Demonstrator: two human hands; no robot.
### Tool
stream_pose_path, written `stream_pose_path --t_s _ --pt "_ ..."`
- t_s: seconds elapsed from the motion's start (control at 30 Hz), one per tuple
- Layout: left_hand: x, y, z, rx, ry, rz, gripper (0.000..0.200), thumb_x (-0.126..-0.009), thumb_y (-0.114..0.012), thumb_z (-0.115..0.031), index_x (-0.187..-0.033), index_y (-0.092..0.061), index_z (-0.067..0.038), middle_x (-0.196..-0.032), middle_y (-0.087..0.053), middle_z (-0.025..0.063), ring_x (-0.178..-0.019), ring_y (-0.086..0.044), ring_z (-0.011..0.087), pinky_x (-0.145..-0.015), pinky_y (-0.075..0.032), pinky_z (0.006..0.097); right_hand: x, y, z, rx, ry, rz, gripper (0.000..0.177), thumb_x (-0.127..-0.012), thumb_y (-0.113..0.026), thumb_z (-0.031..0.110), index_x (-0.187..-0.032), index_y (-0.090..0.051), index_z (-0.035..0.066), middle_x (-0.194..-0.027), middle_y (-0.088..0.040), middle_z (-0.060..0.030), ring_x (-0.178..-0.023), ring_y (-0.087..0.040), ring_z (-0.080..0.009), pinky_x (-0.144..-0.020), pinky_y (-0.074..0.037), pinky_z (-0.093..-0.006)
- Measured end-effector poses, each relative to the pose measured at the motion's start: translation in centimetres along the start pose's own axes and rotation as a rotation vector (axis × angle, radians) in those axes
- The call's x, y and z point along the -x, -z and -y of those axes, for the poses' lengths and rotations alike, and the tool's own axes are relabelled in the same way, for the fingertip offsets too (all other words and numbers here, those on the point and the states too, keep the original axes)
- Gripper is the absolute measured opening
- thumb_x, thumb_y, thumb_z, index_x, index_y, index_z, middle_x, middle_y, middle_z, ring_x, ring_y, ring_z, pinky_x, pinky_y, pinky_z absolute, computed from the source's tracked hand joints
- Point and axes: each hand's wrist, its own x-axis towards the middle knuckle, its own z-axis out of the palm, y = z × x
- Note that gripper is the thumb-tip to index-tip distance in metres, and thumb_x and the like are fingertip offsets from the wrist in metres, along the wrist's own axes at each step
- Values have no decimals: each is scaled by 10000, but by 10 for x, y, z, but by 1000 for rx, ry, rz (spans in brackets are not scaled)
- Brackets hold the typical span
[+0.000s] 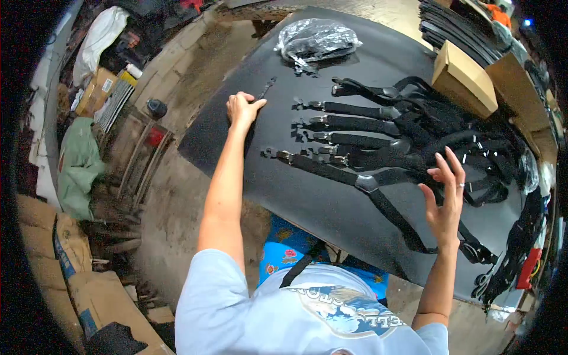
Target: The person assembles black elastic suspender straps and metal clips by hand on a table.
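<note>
A black-topped table (pixel 307 204) stands on a stained, bare floor (pixel 171 207). Cardboard boxes (pixel 106 296) lie near left; a wooden rack (pixel 139 163) stands left of the table; a small bluish light (pixel 527 22) shines far right.

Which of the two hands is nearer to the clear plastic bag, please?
Left. The left hand is left and this side of the bag; the right hand is farther off, by the black straps.

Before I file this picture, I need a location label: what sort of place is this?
Probably a small workshop or packing area: black straps with metal clips lie side by side on a black tabletop, with a cardboard box and a plastic-wrapped bundle nearby.
</note>
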Motion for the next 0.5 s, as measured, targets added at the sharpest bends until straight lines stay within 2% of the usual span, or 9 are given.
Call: stream_pose_path --t_s 0.07,0.1,0.13,0.2,0.27,0.3,0.4,0.43,0.5 --pt "-5 1 2 76 -30 104 392 -630 -838 -330 -827 -696 -23 -927 -676 164 -944 -630 316 -865 -487 389 1 0 4 5 -33 32 608 -740 -675 -91 -1298 -522 98 -1401 -415 -122 -906 -590 -215 -821 -508 -329" --pt "-1 5 -6 131 -65 12 364 -619 -847 -295 -783 -692 -9 -828 -694 153 -803 -668 300 -772 -517 379 1 -1 5 -16 -48 57 587 -749 -671 -87 -1288 -528 96 -1390 -424 -126 -909 -598 -225 -821 -509 -328" --pt "5 5 -16 234 -40 -37 336 -649 -841 -250 -805 -687 6 -807 -700 138 -721 -670 237 -675 -523 347 2 -3 5 -40 -61 82 567 -757 -667 -83 -1279 -534 93 -1379 -432 -131 -913 -606 -234 -821 -509 -328" --pt "22 10 -47 654 32 138 256 -710 -816 -183 -821 -683 5 -781 -696 102 -679 -645 157 -635 -516 298 0 -9 8 -138 -104 86 400 -784 -664 -48 -1166 -601 52 -1192 -586 -138 -910 -637 -250 -823 -506 -338" --pt "74 34 -117 978 -81 309 110 -784 -755 -83 -817 -661 -37 -738 -654 28 -626 -565 82 -592 -467 242 1 -25 -4 -147 -82 106 270 -809 -660 -16 -1075 -643 26 -1065 -649 -133 -930 -643 -252 -820 -500 -327" --pt "98 38 -144 1043 -124 447 104 -791 -752 -86 -814 -662 -40 -743 -658 32 -640 -577 88 -616 -474 240 -3 -33 1 -264 -187 95 225 -849 -645 31 -1073 -656 11 -1014 -669 -137 -957 -644 -240 -830 -492 -308" --pt "159 31 -203 1126 -267 809 95 -790 -750 -57 -816 -661 -32 -766 -668 34 -703 -606 91 -679 -498 242 -13 -57 18 -780 -524 -56 249 -954 -565 122 -1161 -635 5 -1096 -660 -104 -974 -612 -136 -874 -463 -273" --pt "172 24 -214 1160 -292 899 102 -779 -753 -40 -822 -662 -27 -777 -672 35 -726 -613 90 -694 -504 244 -16 -64 20 -816 -563 -136 243 -977 -533 138 -1140 -644 -3 -1090 -661 -84 -961 -596 -111 -880 -450 -250" --pt "182 6 -229 1153 -365 1034 123 -752 -758 6 -817 -655 -10 -803 -679 34 -761 -622 92 -703 -513 245 -14 -57 13 -764 -540 -143 244 -981 -525 138 -1130 -646 -13 -1069 -669 -82 -955 -599 -112 -879 -449 -246"
